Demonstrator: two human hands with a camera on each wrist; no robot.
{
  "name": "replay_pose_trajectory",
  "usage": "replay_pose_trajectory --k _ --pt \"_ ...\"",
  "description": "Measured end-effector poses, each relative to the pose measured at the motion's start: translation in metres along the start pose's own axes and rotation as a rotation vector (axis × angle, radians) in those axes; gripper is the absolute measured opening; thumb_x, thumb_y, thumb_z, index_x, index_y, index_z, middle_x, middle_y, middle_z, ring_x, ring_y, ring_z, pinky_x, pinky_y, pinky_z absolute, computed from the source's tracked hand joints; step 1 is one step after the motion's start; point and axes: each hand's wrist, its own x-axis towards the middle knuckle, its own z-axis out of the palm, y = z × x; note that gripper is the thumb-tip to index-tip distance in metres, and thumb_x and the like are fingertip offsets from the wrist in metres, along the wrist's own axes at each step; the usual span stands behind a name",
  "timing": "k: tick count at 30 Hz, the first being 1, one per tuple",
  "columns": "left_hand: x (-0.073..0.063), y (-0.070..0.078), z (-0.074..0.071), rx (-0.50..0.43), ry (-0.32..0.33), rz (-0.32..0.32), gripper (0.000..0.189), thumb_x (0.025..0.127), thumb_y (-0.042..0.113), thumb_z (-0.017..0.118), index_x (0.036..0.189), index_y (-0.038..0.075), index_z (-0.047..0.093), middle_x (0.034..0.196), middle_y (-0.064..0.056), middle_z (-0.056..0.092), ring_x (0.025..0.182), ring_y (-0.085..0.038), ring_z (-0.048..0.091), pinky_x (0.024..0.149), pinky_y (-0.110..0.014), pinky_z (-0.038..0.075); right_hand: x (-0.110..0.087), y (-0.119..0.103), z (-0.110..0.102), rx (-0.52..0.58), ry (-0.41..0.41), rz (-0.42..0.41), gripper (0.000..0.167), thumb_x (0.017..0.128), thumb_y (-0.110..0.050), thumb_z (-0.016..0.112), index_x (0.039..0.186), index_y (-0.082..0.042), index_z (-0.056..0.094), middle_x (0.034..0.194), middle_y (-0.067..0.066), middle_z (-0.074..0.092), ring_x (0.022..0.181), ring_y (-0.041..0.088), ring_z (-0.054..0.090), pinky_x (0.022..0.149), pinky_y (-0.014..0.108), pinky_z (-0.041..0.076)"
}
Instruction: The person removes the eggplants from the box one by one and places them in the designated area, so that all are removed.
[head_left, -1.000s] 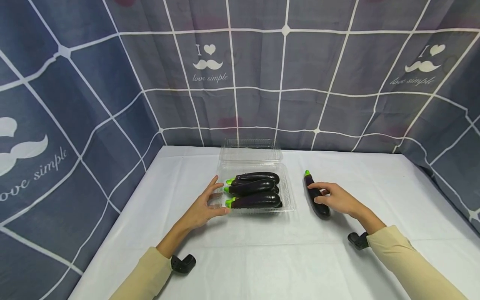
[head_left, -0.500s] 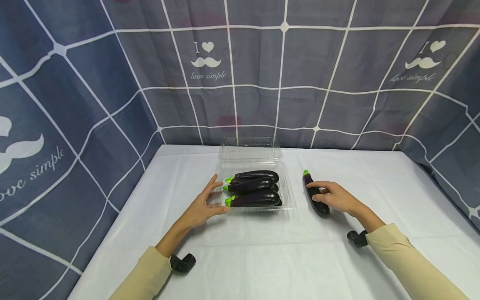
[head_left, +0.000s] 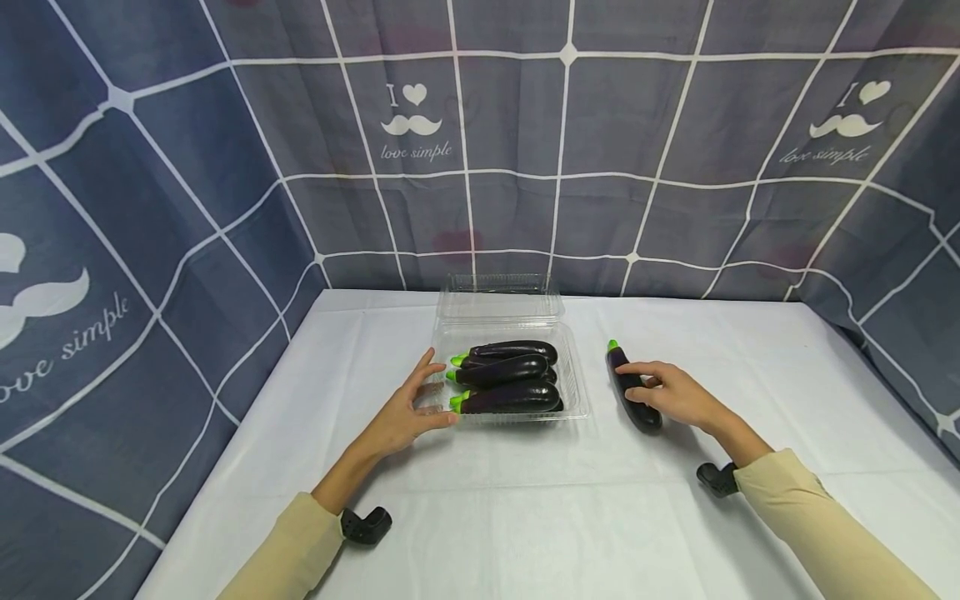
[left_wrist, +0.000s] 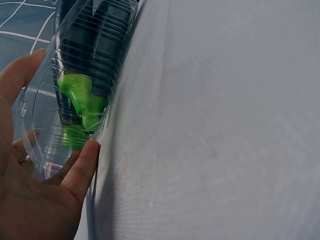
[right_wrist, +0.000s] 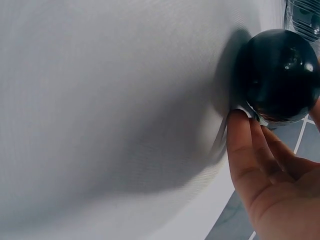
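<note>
Gray curtain [head_left: 510, 117] (white-gridded), white table [head_left: 517, 533].

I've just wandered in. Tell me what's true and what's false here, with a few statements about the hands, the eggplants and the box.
1. The right hand holds a loose eggplant outside the box. True.
2. The box is closed. False: its lid is open, on the far side.
3. The left hand is at the box's left end. True.
4. Stems of the boxed eggplants point toward the right hand. False: those visible point toward the left hand.
5. The cloth under the box is white. True.
</note>
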Motion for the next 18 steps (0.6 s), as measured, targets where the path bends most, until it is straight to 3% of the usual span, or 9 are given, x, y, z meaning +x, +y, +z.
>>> replay_pose_trajectory --k 9,18 --pt "-0.0001 0.0009 0.0002 -0.006 -0.004 0.003 0.078 0.087 0.017 0.078 0.151 0.007 0.034 0.165 -0.002 -0.003 0.146 -0.040 0.017 0.104 -0.051 0.042 -0.0013 0.0037 0.0016 -0.027 0.032 -0.009 0.045 0.093 -0.023 0.067 0.134 -0.005 0.061 0.135 0.024 0.053 0.105 0.033 0.057 0.076 0.037 0.047" --pt "-0.0008 -0.0002 0.0000 -0.006 0.004 -0.006 0.082 0.086 0.019 0.079 0.153 0.010 0.033 0.165 0.006 -0.002 0.145 -0.036 0.022 0.103 -0.049 0.044 -0.0033 0.0042 -0.0005 -0.040 0.046 -0.033 0.044 0.095 -0.026 0.065 0.134 -0.006 0.062 0.136 0.022 0.053 0.110 0.035 0.056 0.080 0.042 0.047"
